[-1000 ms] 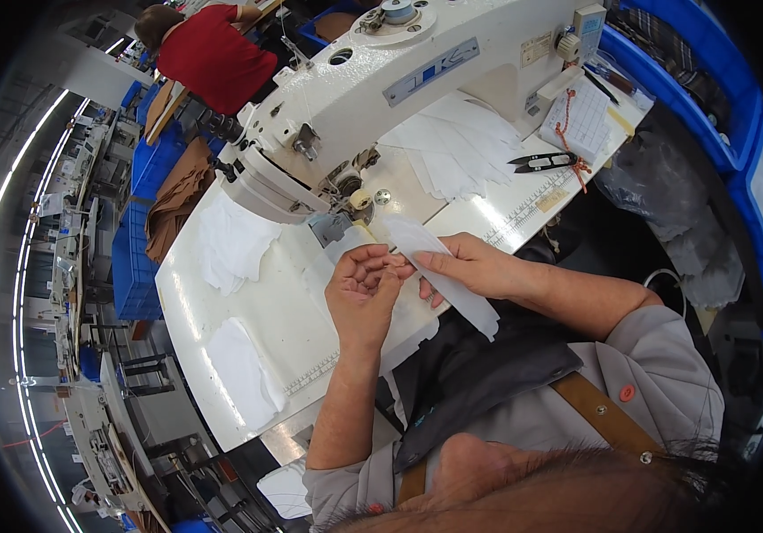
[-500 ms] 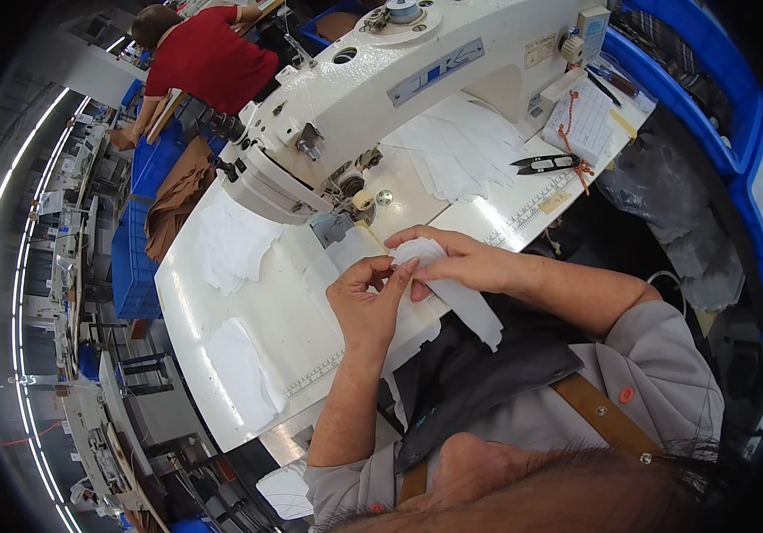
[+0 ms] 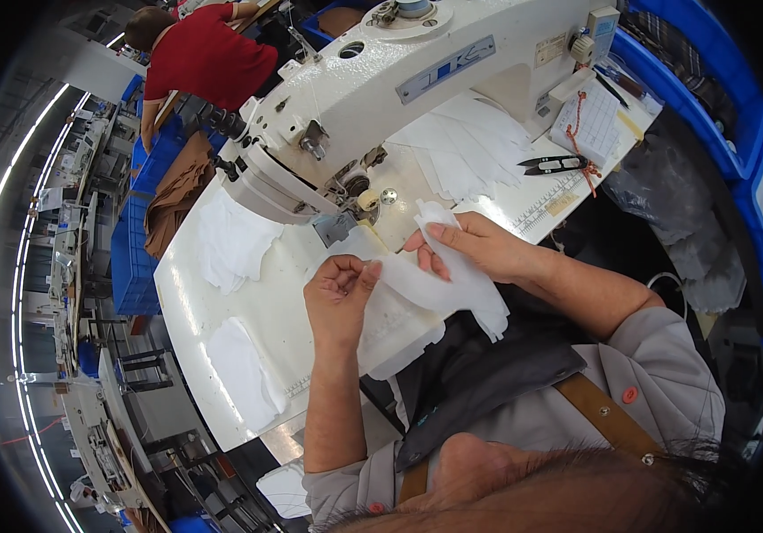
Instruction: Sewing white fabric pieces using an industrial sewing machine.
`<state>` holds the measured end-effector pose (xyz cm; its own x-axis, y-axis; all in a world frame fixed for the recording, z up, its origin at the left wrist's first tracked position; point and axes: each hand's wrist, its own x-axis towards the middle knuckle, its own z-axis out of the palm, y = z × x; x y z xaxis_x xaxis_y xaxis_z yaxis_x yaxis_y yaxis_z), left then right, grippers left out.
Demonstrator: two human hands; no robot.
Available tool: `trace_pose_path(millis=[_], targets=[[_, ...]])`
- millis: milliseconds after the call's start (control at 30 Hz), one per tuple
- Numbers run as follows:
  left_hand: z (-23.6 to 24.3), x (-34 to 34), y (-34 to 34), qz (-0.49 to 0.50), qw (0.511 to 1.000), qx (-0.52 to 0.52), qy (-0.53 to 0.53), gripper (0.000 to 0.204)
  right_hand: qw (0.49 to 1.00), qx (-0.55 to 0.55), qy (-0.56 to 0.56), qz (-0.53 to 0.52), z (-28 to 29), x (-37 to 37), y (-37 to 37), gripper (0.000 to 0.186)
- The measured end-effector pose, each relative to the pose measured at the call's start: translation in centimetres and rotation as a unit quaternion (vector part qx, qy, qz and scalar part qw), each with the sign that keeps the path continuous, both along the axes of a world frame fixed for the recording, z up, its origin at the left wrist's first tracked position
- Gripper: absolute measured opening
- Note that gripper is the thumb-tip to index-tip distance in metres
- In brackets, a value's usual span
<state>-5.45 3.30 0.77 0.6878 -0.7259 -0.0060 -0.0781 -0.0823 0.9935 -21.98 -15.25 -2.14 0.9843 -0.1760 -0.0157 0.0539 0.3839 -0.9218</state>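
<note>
A thin white fabric piece [image 3: 430, 282] stretches between my hands in front of the sewing machine [image 3: 346, 133]. My left hand [image 3: 339, 293] pinches its left edge between thumb and fingertips. The thumb of my right hand [image 3: 481, 247] presses the piece against the fingers, and its free end hangs over the table's front edge toward my dark apron [image 3: 479, 373]. Beneath the hands, more white fabric [image 3: 399, 342] lies at the table edge. The machine's needle area is just beyond the hands; the needle itself is hard to make out.
White fabric stacks lie at the table's left [image 3: 235, 244], front left [image 3: 244, 373] and under the machine arm [image 3: 466, 147]. Black thread snips [image 3: 552, 165] rest by a paper pad [image 3: 590, 124]. A person in a red shirt [image 3: 208, 58] works near blue crates [image 3: 133, 258] and brown pieces [image 3: 175, 195].
My hands have moved apart, left hand to the left and right hand to the right. The white piece, earlier bunched between both hands' fingers, is now spread out between them.
</note>
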Motion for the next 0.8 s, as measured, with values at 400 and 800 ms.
trace_pose_path(millis=[400,800], targets=[[0.6,7.2,-1.6,-0.120,0.979,0.084,0.143,0.030,0.767,-0.640,-0.043,-0.014,3.8,-0.1,2.7,0.069],[-1.1,5.1,-3.1,-0.025,0.987,0.117,-0.106,0.023,0.779,-0.618,-0.097,-0.038,0.2,1.3,1.9,0.042]])
